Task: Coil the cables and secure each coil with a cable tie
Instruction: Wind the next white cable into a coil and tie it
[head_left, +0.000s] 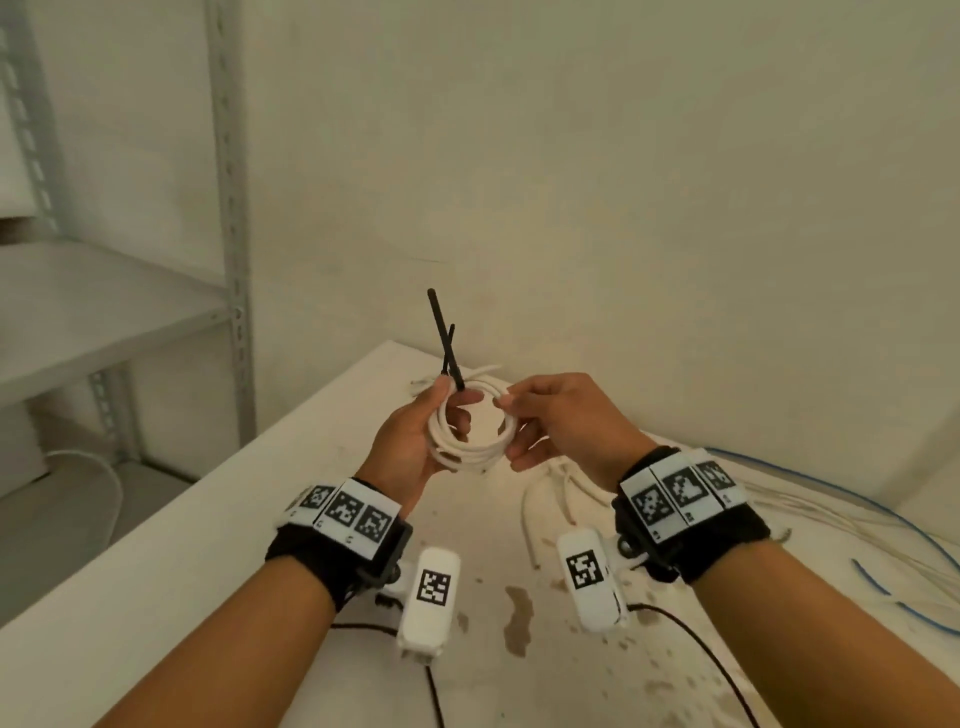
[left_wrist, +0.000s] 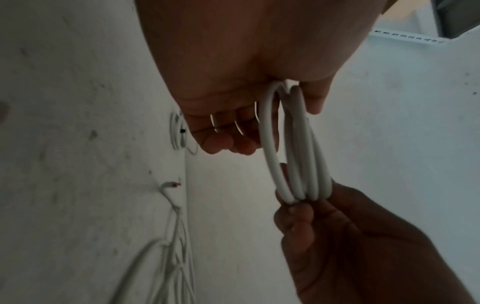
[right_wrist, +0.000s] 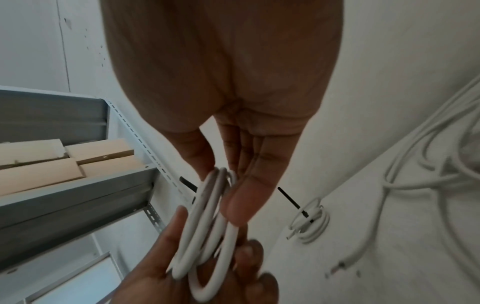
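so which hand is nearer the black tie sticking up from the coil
Left. The left hand holds the coil right where the tie sticks up; the right hand pinches the coil's opposite side.

The head view looks forward and down from above the forearms onto a white table (head_left: 218, 545), whose far corner meets the wall at 12 o'clock, with a metal shelf rack (head_left: 231, 208) at 10 o'clock.

The left wrist view sits close under the left hand (left_wrist: 233, 67), looking along the palm to the white cable coil (left_wrist: 298, 154), with the right hand (left_wrist: 350, 246) at 5 o'clock.

The right wrist view looks along the right palm, with the left hand (right_wrist: 161, 273) at 6 o'clock.

All three views share the coil held between both hands.
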